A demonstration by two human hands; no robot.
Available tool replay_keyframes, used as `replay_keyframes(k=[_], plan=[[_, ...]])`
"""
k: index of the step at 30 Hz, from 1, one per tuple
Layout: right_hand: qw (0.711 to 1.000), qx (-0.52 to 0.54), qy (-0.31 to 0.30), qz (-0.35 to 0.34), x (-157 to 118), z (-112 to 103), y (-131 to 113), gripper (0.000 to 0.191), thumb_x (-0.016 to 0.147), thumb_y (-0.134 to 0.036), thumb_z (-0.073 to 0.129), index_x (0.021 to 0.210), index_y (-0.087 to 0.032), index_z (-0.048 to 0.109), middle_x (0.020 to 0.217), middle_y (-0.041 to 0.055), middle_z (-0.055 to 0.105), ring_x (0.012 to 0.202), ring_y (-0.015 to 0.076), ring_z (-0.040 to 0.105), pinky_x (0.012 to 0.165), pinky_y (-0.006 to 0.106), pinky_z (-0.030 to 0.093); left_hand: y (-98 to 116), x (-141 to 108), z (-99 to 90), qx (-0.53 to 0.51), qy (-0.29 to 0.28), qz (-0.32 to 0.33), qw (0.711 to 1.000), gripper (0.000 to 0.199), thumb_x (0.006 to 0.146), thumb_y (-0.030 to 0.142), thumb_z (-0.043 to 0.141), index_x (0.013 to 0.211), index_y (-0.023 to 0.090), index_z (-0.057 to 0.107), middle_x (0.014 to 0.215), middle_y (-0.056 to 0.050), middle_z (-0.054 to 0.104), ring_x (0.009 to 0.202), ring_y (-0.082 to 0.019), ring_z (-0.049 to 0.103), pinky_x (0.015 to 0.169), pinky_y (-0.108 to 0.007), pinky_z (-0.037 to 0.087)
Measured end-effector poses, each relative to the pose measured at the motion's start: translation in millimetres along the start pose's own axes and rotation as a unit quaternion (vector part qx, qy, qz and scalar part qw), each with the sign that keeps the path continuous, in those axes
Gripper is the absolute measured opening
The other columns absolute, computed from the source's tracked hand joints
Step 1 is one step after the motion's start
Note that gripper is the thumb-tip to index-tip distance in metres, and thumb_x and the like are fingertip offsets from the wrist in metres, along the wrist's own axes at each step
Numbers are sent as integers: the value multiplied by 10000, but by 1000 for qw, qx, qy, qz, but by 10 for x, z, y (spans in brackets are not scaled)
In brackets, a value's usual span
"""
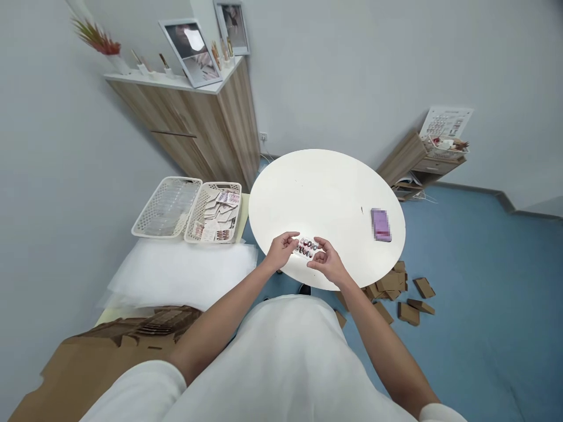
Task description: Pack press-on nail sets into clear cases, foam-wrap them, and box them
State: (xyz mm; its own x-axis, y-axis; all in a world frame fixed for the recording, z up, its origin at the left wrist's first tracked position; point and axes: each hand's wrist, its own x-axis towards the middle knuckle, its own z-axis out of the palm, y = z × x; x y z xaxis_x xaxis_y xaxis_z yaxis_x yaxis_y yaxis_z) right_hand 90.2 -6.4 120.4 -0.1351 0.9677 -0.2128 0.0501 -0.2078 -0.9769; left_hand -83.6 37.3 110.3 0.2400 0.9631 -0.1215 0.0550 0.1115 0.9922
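Note:
Between my two hands, over the near part of the round white table (325, 187), is a small set of press-on nails (307, 248) in two rows, in dark, red and pale colours. My left hand (280, 252) grips its left end between thumb and fingers. At the right end, my right hand (329, 262) holds the set with its thumb below and fingers above. Whether the nails sit on a card or in a clear tray is too small to tell.
On the left are a white basket (190, 225) of nail cards, a basket of clear plastic boxes (169, 202), white sheets (185, 272) and flat cardboard (101, 363). A purple box (380, 225) lies on the table's right. Small brown boxes (409, 313) litter the floor.

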Motion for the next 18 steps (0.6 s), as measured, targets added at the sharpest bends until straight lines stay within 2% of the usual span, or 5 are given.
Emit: replay_keyframes(k=[5,9,12,15,18], plan=[[1000,-16,21,-3,30,-320,157,691,567,-283,720,1153,-265,354,873,-22,455,584,76,524,625,285,465,-32,159,319,19,-7,-32,999,383,768,392,503,1054,152,591,795,-40,595,683,-116,519,623,-243,432],[1000,4,6,3,75,-572,222,683,571,-277,721,1153,-265,363,845,-28,451,599,82,529,650,292,471,-29,253,458,31,5,-36,999,488,749,378,542,1194,184,497,959,-58,567,698,-97,525,679,-259,439],[1000,26,-17,8,117,-736,255,688,564,-287,727,1154,-272,372,877,-16,459,609,82,525,663,303,482,32,276,494,76,-54,-33,995,675,641,349,667,1261,229,427,1030,-60,544,727,-104,532,712,-275,442],[997,37,-67,16,167,-867,270,697,575,-282,724,1178,-271,374,882,-8,477,640,92,529,693,321,487,99,273,520,146,-124,-18,981,869,510,323,761,1290,259,385,1000,-38,568,774,-134,529,759,-294,434],[993,27,-113,25,232,-944,275,707,618,-265,695,1237,-267,355,876,-1,491,677,102,533,742,347,481,100,261,550,185,-123,-17,975,811,537,325,746,1272,243,413,904,-23,589,768,-146,531,743,-286,433]])
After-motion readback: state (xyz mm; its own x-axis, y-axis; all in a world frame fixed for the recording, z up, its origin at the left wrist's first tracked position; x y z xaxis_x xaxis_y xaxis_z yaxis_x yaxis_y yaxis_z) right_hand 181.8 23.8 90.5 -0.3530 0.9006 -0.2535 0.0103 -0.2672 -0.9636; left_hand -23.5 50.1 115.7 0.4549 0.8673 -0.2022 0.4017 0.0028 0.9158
